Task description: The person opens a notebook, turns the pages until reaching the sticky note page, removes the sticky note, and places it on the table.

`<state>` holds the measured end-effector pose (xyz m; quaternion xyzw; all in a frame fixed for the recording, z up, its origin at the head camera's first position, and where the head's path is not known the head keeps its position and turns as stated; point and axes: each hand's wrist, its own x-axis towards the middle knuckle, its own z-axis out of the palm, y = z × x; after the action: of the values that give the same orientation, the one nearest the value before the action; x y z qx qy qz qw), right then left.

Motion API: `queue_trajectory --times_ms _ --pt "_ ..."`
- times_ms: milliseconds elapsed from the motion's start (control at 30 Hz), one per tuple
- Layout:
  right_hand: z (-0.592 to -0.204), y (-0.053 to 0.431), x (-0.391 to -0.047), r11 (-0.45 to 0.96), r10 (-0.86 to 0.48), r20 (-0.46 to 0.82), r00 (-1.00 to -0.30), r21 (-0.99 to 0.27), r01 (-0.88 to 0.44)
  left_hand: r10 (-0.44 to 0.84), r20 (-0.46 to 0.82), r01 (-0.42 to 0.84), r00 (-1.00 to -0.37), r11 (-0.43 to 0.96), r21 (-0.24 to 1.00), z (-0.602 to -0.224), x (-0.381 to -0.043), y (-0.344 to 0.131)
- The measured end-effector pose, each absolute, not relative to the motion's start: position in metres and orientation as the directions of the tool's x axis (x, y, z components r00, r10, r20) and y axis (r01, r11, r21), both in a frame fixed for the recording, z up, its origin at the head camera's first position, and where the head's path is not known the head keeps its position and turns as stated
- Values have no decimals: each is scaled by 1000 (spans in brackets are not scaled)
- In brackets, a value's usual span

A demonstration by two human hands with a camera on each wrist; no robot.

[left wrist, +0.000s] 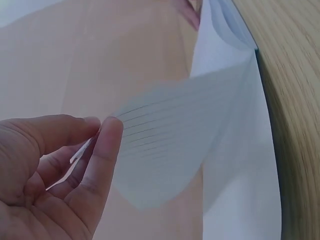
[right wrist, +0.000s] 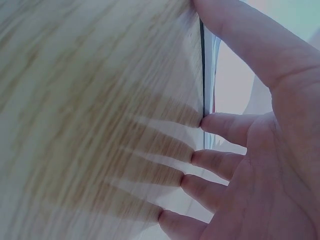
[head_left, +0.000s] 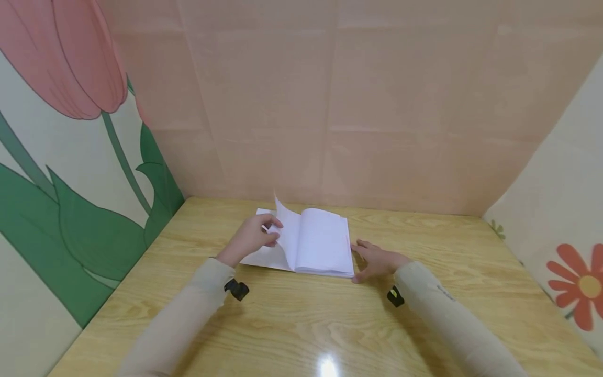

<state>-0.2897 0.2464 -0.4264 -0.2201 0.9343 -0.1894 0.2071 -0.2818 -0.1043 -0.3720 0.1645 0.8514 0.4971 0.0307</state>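
An open notebook [head_left: 325, 242] lies on the wooden table, its white right-hand pages flat. My left hand [head_left: 252, 237] pinches a raised page [head_left: 288, 230] between thumb and fingers above the left side. In the left wrist view, thin ruled lines show on that curved page [left wrist: 160, 140], and the thumb and fingertips of the left hand [left wrist: 65, 170] meet at its edge. My right hand [head_left: 374, 259] rests at the notebook's right edge with fingers spread. The right wrist view has its fingertips on the table along the book's edge [right wrist: 203, 75].
The wooden table [head_left: 301, 324] runs back to a pinkish-beige backdrop [head_left: 330, 104]. A panel with a painted tulip [head_left: 85, 57] stands at the left, and one with a red flower [head_left: 581, 285] at the right. A black wrist device [head_left: 237, 289] sits on the left sleeve.
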Motion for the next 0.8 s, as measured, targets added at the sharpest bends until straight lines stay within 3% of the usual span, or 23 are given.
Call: queue_trajectory --times_ms 500,800 --pt "-431 248 -290 834 -482 -310 -820 -449 -320 230 -43 102 -972 581 807 -393 -278 -147" --pt "-427 247 -288 827 -498 -294 -816 -445 -344 216 -82 88 -973 675 733 -403 -281 -153"
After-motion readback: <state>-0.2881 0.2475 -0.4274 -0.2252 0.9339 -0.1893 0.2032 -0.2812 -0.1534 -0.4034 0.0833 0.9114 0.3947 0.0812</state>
